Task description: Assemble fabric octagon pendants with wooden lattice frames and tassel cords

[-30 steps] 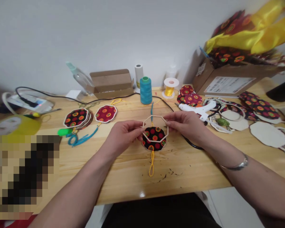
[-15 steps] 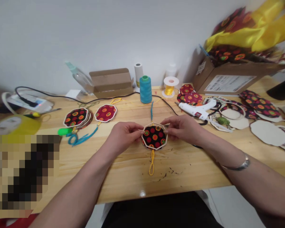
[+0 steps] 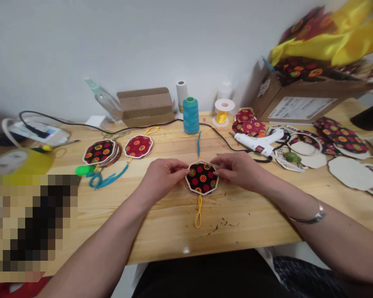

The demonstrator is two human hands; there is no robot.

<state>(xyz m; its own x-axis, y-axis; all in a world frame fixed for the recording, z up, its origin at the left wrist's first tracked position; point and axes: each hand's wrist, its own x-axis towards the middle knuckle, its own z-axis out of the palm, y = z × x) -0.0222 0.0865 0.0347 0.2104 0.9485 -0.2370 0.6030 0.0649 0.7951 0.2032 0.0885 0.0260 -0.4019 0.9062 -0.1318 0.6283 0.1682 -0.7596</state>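
A dark patterned fabric ornament (image 3: pixel 202 179) with a pale scalloped frame lies on the wooden table in front of me. From its near edge runs a yellow cord loop (image 3: pixel 198 212), and a teal tassel (image 3: pixel 199 144) extends from the far edge. My left hand (image 3: pixel 166 176) pinches the ornament's left rim between thumb and fingers. On the opposite rim, my right hand (image 3: pixel 234 170) is closed in the same way. Beyond them stands a teal thread cone (image 3: pixel 191 116).
Finished-looking ornaments (image 3: pixel 100 152) are stacked at left beside a red one (image 3: pixel 138 146). A white glue gun (image 3: pixel 257 141) lies at right, near pale blank panels (image 3: pixel 351 173). A cardboard box (image 3: pixel 301 101) holds fabric; a yellow ribbon spool (image 3: pixel 223 112) stands behind.
The two hands stay on the ornament's sides, with only a slight shift of the right fingers. The frame appears to sit more squarely over the piece beneath.
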